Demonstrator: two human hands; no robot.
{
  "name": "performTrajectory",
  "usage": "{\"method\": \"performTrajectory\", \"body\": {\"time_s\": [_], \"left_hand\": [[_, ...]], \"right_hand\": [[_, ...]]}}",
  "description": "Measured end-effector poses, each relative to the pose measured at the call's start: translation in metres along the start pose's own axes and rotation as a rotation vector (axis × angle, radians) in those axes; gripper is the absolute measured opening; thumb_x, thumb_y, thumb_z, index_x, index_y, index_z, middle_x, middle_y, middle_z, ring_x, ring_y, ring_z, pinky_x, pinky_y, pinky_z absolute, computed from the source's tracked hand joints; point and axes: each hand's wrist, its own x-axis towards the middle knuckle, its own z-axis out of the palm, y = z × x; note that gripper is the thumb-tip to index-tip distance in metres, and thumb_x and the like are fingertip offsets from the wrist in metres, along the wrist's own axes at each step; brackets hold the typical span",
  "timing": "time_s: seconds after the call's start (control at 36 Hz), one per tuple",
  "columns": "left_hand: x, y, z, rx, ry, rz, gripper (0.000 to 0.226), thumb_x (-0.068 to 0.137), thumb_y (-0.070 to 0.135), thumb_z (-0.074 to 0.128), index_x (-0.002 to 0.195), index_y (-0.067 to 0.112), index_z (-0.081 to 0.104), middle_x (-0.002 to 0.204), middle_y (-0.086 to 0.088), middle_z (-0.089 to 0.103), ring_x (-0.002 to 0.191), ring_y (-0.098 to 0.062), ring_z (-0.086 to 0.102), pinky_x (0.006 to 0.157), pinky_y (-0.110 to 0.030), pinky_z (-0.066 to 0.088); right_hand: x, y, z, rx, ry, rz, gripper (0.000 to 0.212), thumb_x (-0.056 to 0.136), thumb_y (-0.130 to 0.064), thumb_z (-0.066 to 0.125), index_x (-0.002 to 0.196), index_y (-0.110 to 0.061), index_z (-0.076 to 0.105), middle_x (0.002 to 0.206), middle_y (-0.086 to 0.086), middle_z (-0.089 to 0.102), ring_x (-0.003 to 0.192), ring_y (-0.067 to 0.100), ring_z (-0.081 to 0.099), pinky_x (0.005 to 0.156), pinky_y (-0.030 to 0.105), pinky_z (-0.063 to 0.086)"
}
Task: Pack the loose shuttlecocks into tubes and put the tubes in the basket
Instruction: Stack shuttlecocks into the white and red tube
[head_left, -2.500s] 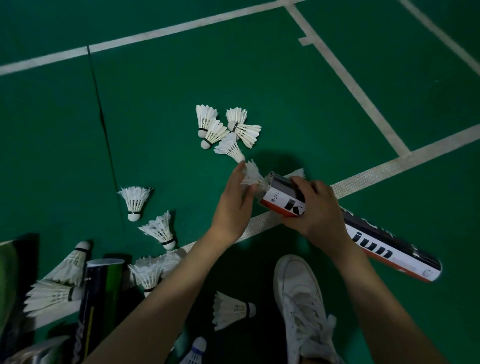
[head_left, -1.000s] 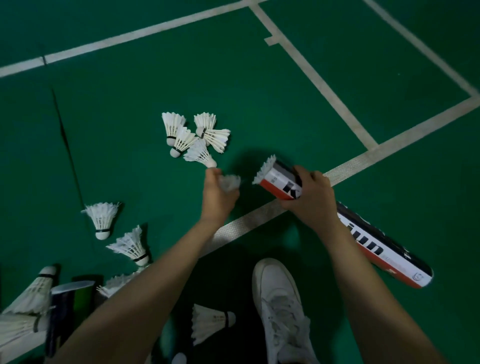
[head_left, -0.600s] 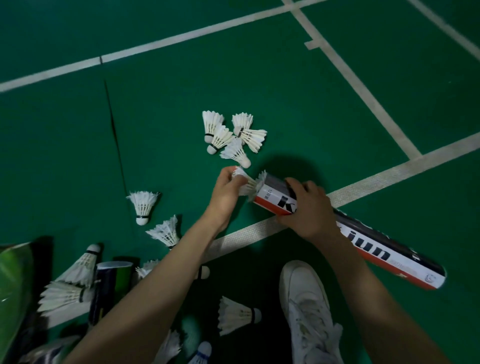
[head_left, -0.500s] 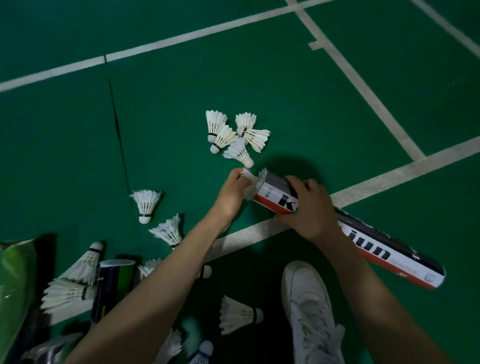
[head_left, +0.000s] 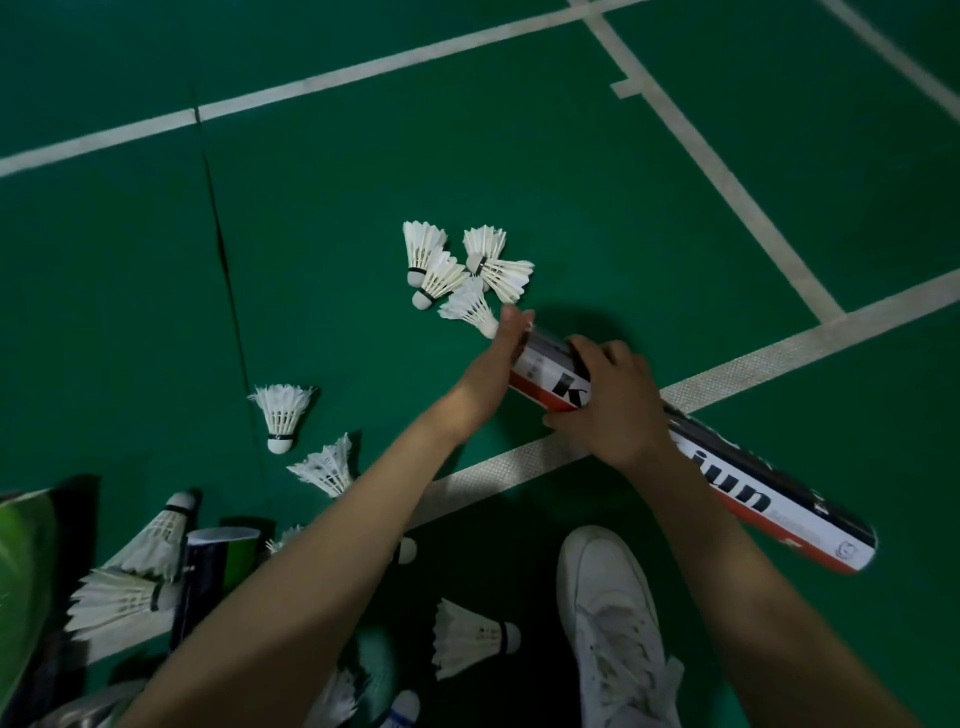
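Seen from the head camera, a green court floor (head_left: 363, 182) crossed by white lines (head_left: 753, 364) fills the view. The right hand (head_left: 613, 410) has its grip clamped round the tube (head_left: 769, 499), a long black, white and red one slanting across a line, with its capped end out to the person's right. The left hand (head_left: 498, 358) has its fingers straight and together, flat against the tube's mouth. Its grip closes on nothing that shows, and whether a shuttlecock sits under the palm I cannot tell.

Just beyond the left fingertips, a cluster of five shuttlecocks (head_left: 457, 270) lies heaped on the floor, the nearest cork almost touching the hand. Further left, a lone shuttlecock (head_left: 283, 415) stands cork down. Near it, a second shuttlecock (head_left: 324, 467) lies partly hidden by the left forearm. A third shuttlecock (head_left: 470, 636) lies on its side just beside a white shoe (head_left: 618, 623).

At lower left, a dark tube (head_left: 218, 566) stands mouth up, with two more shuttlecocks (head_left: 150, 540) lying against it. Something green (head_left: 21, 571) at the left edge is too blurred to name.
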Motion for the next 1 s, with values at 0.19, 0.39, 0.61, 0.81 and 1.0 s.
{"method": "performTrajectory", "body": {"time_s": [0.19,0.39,0.61,0.81,1.0], "left_hand": [[0.055,-0.013,-0.046,0.436,0.425,0.102,0.051,0.099,0.015,0.040,0.147,0.008,0.025,0.151,-0.006,0.030,0.141,-0.019,0.023,0.117,-0.031,0.015],[0.090,-0.024,-0.065,0.700,0.289,-0.022,0.051,0.088,0.011,0.055,0.134,0.006,0.035,0.124,-0.019,0.054,0.111,-0.034,0.053,0.095,-0.041,0.045],[0.040,-0.066,-0.060,0.809,0.262,-0.078,0.019,0.092,0.015,0.054,0.104,0.002,0.060,0.107,-0.018,0.066,0.095,-0.032,0.061,0.078,-0.032,0.044],[0.008,-0.049,-0.074,0.425,0.368,0.025,0.024,0.094,0.021,0.055,0.113,0.006,0.060,0.139,-0.012,0.036,0.130,-0.019,0.032,0.099,-0.011,0.017],[-0.018,-0.017,-0.071,0.122,0.225,0.101,0.015,0.081,0.024,0.057,0.094,0.027,0.063,0.121,-0.018,0.057,0.112,-0.031,0.054,0.102,-0.041,0.038]], "right_hand": [[0.021,0.002,-0.003,-0.016,-0.050,0.028,0.087,0.070,-0.039,0.076,0.142,-0.023,0.031,0.126,0.012,0.042,0.114,0.033,0.040,0.094,0.040,0.039],[0.025,0.006,-0.006,-0.001,-0.034,0.014,0.089,0.068,-0.043,0.077,0.141,-0.023,0.031,0.123,0.010,0.043,0.111,0.031,0.041,0.093,0.040,0.040],[0.020,0.009,0.000,0.001,-0.077,-0.014,0.090,0.069,-0.043,0.076,0.143,-0.023,0.029,0.124,0.011,0.042,0.112,0.032,0.041,0.092,0.040,0.041],[0.007,0.012,0.007,-0.010,-0.120,-0.029,0.091,0.069,-0.040,0.076,0.144,-0.024,0.029,0.124,0.012,0.043,0.112,0.032,0.042,0.090,0.037,0.040],[-0.004,0.012,0.012,-0.010,-0.087,-0.059,0.089,0.068,-0.036,0.077,0.144,-0.023,0.032,0.120,0.013,0.046,0.108,0.032,0.044,0.087,0.037,0.041]]}}
